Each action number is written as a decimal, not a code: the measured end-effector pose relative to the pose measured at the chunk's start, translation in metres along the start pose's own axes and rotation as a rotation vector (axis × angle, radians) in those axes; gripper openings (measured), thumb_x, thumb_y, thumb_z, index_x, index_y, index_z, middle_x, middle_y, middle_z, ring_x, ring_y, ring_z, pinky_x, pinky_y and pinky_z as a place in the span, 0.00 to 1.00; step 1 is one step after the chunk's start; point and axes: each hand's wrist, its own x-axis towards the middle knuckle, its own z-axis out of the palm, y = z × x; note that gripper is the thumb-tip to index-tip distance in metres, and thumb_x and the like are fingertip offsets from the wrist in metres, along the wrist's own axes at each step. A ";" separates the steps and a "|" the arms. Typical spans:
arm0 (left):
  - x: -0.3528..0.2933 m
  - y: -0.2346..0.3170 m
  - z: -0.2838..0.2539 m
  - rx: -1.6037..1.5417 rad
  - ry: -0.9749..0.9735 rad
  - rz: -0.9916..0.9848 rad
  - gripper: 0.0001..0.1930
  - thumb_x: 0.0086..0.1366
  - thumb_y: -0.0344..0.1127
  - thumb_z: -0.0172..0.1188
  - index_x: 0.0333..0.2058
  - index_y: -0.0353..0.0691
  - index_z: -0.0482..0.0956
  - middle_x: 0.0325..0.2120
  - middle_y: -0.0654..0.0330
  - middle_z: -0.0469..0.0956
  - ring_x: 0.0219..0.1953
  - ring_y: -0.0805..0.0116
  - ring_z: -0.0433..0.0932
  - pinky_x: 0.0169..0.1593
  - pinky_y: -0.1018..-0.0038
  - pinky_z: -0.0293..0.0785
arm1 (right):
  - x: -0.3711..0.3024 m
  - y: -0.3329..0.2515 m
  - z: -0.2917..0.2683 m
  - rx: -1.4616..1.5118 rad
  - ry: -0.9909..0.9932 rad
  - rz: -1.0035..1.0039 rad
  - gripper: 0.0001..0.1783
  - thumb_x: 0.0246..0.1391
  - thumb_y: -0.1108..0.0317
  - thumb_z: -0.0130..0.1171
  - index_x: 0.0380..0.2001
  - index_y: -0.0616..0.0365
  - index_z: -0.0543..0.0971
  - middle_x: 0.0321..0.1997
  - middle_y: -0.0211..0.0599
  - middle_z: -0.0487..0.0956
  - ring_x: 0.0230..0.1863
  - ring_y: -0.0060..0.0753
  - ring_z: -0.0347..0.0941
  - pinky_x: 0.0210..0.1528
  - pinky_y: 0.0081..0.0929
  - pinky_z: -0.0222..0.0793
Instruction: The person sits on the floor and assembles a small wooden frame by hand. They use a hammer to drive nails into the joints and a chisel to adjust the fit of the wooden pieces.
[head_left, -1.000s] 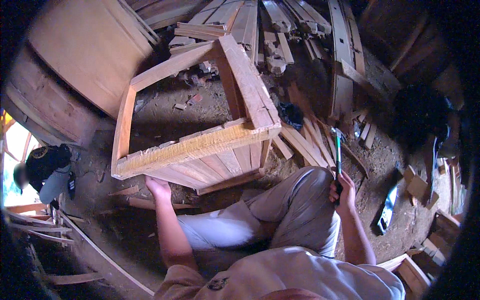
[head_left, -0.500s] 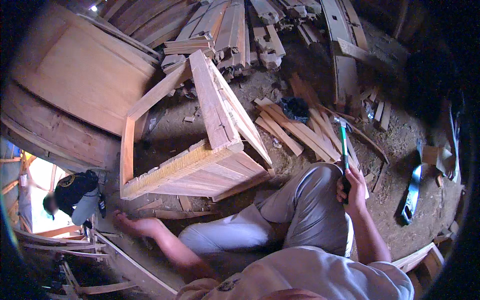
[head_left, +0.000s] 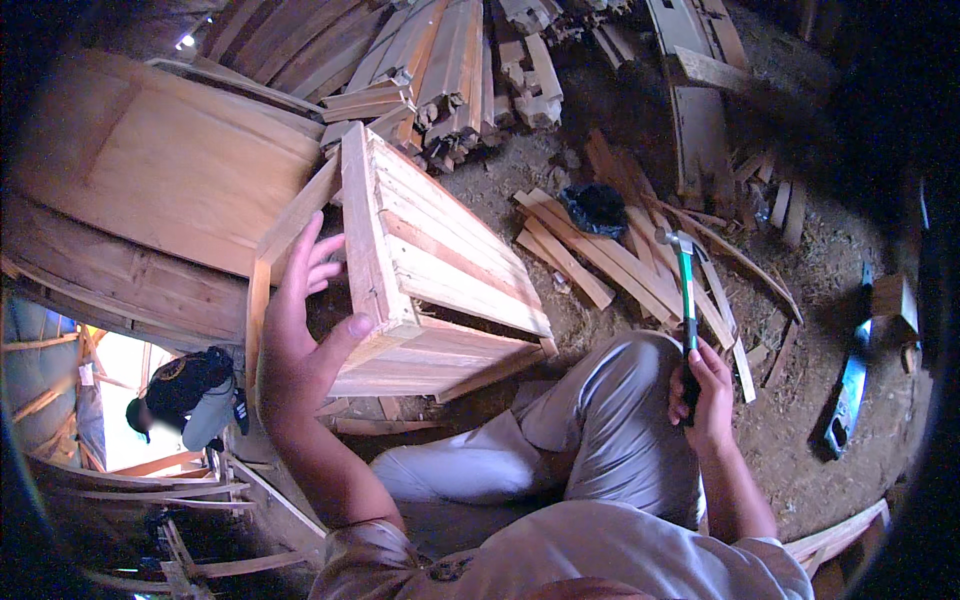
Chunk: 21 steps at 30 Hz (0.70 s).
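In front of me stands a slatted wooden crate of pale boards, tilted, with an open frame at its left. My left hand is raised at the crate's near left corner. Its fingers are spread and the thumb points toward the thick end rail; whether it touches the wood I cannot tell. By my right knee, my right hand is wrapped round the black grip of a hammer, whose green shaft and metal head point upward.
Loose wood strips and a dark plastic bag lie beyond my knee. A handsaw rests on the dirt floor at the right. Stacked boards fill the back, a large wooden panel the left. Another person bends down at far left.
My left hand has risen from low at the left to the crate's corner. The crate has tilted, showing more of its slatted side. My right hand keeps hold of the hammer.
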 end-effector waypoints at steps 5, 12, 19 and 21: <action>0.002 0.009 0.010 -0.124 -0.098 -0.219 0.56 0.45 0.37 0.73 0.74 0.40 0.55 0.63 0.44 0.71 0.63 0.54 0.74 0.68 0.59 0.67 | -0.003 -0.008 0.008 -0.007 0.050 0.052 0.20 0.73 0.58 0.45 0.62 0.55 0.71 0.19 0.30 0.68 0.10 0.22 0.58 0.10 0.24 0.60; -0.006 -0.004 0.022 -0.125 -0.089 -0.245 0.55 0.49 0.45 0.74 0.73 0.32 0.56 0.67 0.43 0.68 0.69 0.57 0.66 0.72 0.61 0.59 | 0.002 -0.003 0.000 0.054 0.016 0.075 0.22 0.73 0.58 0.45 0.63 0.56 0.70 0.18 0.31 0.67 0.09 0.22 0.58 0.09 0.24 0.59; -0.003 0.003 0.030 -0.224 0.046 -0.483 0.54 0.50 0.46 0.72 0.73 0.30 0.56 0.69 0.44 0.66 0.70 0.59 0.65 0.73 0.59 0.58 | 0.004 -0.001 -0.001 0.086 -0.002 0.078 0.23 0.73 0.57 0.46 0.63 0.57 0.70 0.18 0.31 0.67 0.08 0.22 0.57 0.09 0.24 0.59; -0.001 0.001 0.031 -0.228 0.014 -0.435 0.55 0.48 0.44 0.72 0.73 0.30 0.56 0.69 0.44 0.66 0.70 0.59 0.65 0.73 0.60 0.58 | 0.003 -0.001 -0.001 0.092 0.003 0.074 0.23 0.73 0.57 0.46 0.64 0.56 0.69 0.17 0.30 0.67 0.08 0.22 0.57 0.09 0.24 0.58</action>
